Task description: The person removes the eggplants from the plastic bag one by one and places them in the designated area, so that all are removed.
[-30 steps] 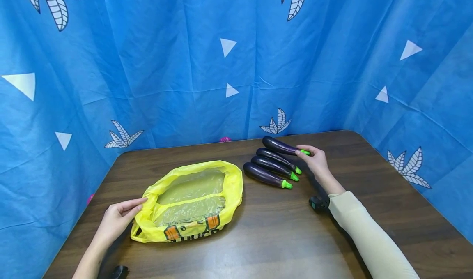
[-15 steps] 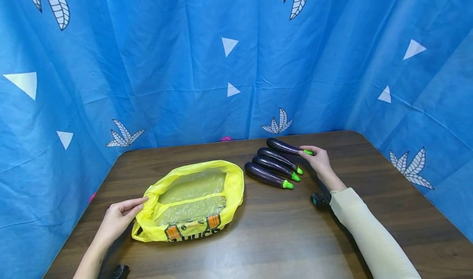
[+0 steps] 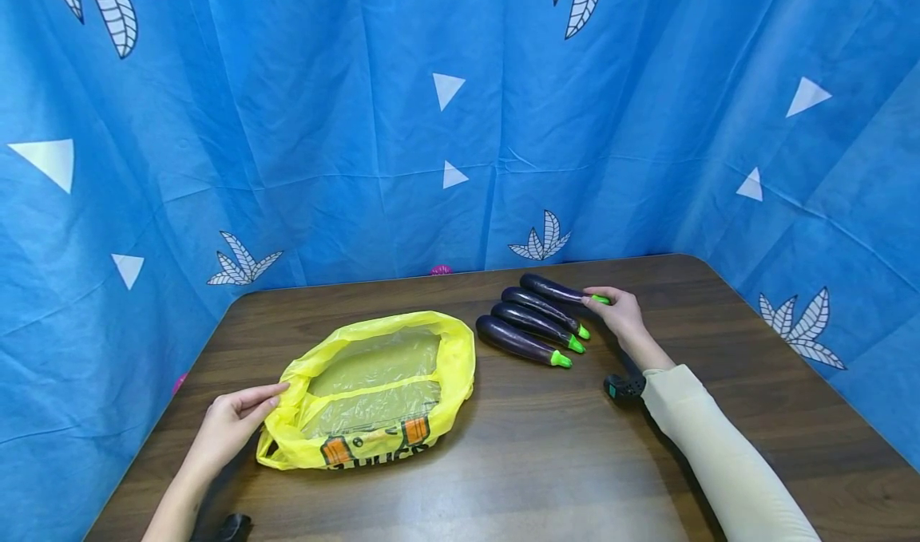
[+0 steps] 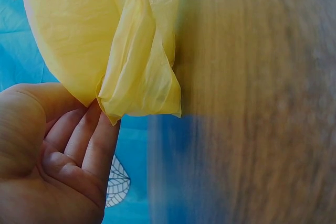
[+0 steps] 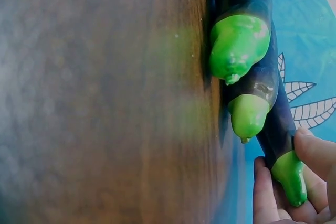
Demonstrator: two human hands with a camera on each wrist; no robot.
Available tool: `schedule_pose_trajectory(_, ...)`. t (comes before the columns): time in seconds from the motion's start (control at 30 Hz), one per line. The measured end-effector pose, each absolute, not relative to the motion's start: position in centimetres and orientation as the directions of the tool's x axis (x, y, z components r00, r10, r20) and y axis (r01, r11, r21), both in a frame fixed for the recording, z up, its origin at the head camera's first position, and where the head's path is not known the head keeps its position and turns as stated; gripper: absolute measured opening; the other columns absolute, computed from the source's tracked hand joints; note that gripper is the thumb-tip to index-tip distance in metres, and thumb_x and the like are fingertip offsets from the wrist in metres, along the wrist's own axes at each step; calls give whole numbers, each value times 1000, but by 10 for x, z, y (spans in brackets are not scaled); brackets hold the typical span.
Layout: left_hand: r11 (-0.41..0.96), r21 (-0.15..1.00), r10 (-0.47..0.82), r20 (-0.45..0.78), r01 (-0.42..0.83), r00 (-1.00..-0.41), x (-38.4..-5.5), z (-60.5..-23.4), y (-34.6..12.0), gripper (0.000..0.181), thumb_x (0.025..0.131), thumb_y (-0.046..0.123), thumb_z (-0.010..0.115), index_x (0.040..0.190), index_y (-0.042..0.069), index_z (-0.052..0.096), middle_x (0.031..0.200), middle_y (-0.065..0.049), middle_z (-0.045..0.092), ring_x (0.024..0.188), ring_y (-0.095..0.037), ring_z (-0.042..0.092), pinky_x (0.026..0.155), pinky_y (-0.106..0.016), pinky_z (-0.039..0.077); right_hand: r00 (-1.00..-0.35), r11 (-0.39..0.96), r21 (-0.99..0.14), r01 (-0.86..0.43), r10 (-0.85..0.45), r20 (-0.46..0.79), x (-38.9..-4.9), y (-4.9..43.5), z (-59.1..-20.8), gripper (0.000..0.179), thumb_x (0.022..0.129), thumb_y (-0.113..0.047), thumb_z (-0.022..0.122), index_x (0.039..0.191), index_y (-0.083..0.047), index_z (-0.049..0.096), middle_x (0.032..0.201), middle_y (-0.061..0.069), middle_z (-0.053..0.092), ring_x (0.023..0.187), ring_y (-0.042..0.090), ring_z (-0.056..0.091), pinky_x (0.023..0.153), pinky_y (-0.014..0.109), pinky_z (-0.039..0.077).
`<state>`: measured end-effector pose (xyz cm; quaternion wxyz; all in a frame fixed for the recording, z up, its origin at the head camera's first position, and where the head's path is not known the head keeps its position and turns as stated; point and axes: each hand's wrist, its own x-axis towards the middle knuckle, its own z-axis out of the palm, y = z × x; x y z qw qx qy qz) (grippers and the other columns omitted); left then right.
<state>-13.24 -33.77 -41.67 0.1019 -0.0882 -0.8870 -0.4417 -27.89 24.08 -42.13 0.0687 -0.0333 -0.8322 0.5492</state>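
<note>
A yellow plastic bag (image 3: 460,366) lies on the table with its mouth spread wide. My left hand (image 3: 228,426) pinches the bag's left rim between thumb and fingers, and the left wrist view shows the gathered yellow plastic (image 4: 134,66) at those fingertips. Toward the back right, several dark purple eggplants with bright green stems lie side by side, the nearest eggplant (image 3: 513,340) in front. My right hand (image 3: 616,314) grips the farthest eggplant (image 3: 549,287) near its stem. In the right wrist view, thumb and fingers surround that green stem end (image 5: 290,177).
The brown wooden table (image 3: 546,462) has a blue patterned curtain (image 3: 323,127) behind it and at its sides. A black wrist device (image 3: 624,387) sits under the right wrist; another dark device (image 3: 233,528) is near the left forearm.
The farthest eggplant has come slightly nearer and to the right, lying closer beside the others, with my right hand still gripping it. My left hand stays on the bag's rim.
</note>
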Motion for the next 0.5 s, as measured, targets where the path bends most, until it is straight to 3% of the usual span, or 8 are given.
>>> schedule_pose_trajectory(0.5,593,767,71,254,245,-965,-133,-418,-338,27,93,8,60,113,-9,64,109,-22,63,95,9,53,73,-12,48,-995,459,-888,18,93,28,-280,244,-426,36,93,-15,60,122,5,57,128,25,48,121,39,38,97,51,35)
